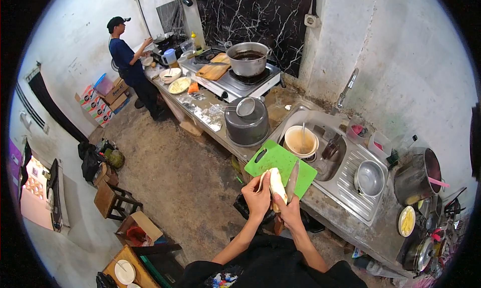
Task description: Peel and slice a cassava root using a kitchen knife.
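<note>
Above a green cutting board (270, 158), a partly peeled banana (276, 181) stands upright between my two hands, its pale flesh exposed. My left hand (257, 198) grips it from the left and pinches a strip of peel bent away from the fruit. In my right hand (290, 211) is a kitchen knife (292, 181), its blade pointing away from me and its brown handle below the palm. The right thumb also presses on the lower part of the banana. The board lies across the counter edge and the near side of the sink.
The steel sink (338, 167) holds a pale bucket (300, 139) with a utensil. An upturned dark pot (247, 126) carries a strainer. A large pot (248, 59) sits on the gas stove (255, 86). Another person (129, 62) stands at the counter's far end.
</note>
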The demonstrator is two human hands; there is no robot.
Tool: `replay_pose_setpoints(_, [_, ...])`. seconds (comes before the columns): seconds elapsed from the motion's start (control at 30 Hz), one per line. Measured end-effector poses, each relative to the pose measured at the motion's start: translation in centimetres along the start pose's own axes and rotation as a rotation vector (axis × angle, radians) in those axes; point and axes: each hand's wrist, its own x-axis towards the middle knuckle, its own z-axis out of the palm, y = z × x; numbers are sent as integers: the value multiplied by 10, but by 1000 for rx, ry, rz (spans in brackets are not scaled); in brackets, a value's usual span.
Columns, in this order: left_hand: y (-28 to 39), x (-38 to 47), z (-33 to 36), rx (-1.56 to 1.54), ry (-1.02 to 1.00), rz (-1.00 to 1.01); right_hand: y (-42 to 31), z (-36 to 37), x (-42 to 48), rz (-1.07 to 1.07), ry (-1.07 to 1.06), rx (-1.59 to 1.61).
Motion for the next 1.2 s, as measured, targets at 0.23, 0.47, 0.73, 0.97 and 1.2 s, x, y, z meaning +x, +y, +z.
replay_pose_setpoints(0.23, [-12,18,-22,-106,-275,-53,5,-8,1,-30,15,38])
replay_pose_setpoints(0.47, [8,30,-32,-49,-514,-122,-4,-10,-3,-31,-11,-87])
replay_pose_setpoints(0.73, [-22,21,-20,-40,-447,-144,3,-10,-1,-41,-70,-127])
replay_pose_setpoints(0.97, [-34,18,-11,-105,-285,-147,-7,-7,-5,-8,-63,-124])
replay_pose_setpoints(1.2, [-20,17,-9,-321,-349,-424,2,-12,3,-36,1,-136])
